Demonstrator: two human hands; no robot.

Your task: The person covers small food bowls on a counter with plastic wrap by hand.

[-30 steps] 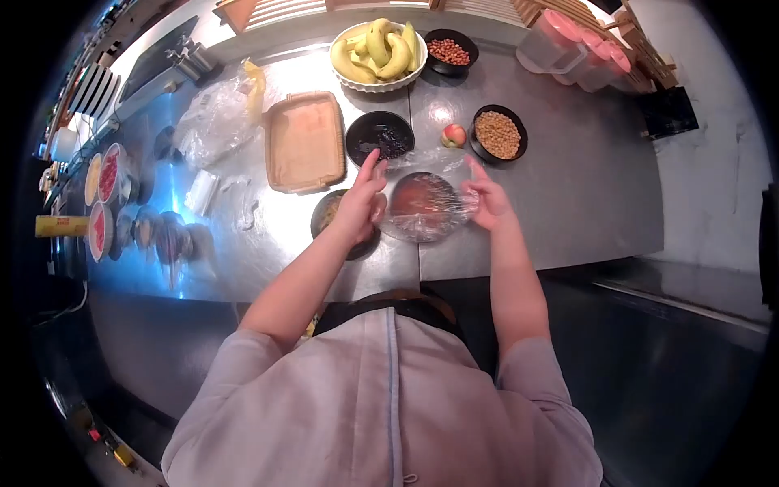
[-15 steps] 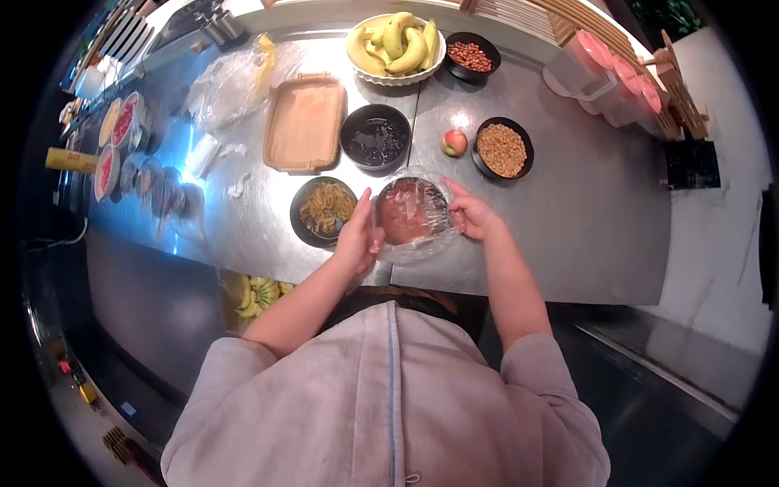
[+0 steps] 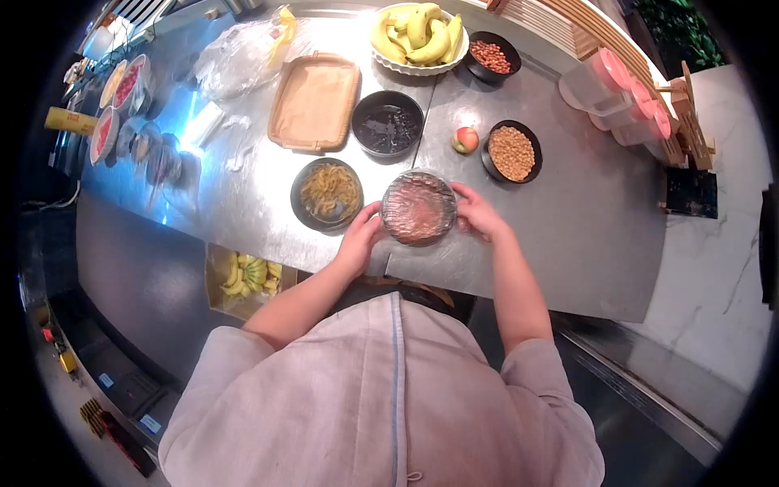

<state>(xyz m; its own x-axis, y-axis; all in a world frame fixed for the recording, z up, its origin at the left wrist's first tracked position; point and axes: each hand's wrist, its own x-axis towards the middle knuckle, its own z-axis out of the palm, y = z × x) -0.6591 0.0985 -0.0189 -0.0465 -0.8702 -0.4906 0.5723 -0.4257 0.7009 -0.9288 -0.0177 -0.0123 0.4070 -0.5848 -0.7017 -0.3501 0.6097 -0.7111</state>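
Observation:
A dark bowl covered with clear plastic wrap (image 3: 418, 208) stands in front of me, with reddish food showing through the film. On its left side my left hand (image 3: 362, 237) grips the rim and wall. My right hand (image 3: 479, 214) curls round the opposite side, its thumb on the edge and its other fingers partly hidden. Just left of my left hand is a black bowl of yellowish-brown strips (image 3: 328, 195). Behind the wrapped bowl sits another black bowl with dark, shiny contents (image 3: 388, 124).
Several bananas (image 3: 423, 32) fill a white dish at the back, beside a bowl of red nuts (image 3: 490, 58). An apple (image 3: 465, 140) and a bowl of tan beans (image 3: 512, 152) lie to the right. A woven tray (image 3: 315, 101) and crumpled plastic (image 3: 236, 62) are at left.
The loose plastic around the bowl now lies tight against its sides. My hands have shifted lower round the bowl, and the whole view has turned slightly.

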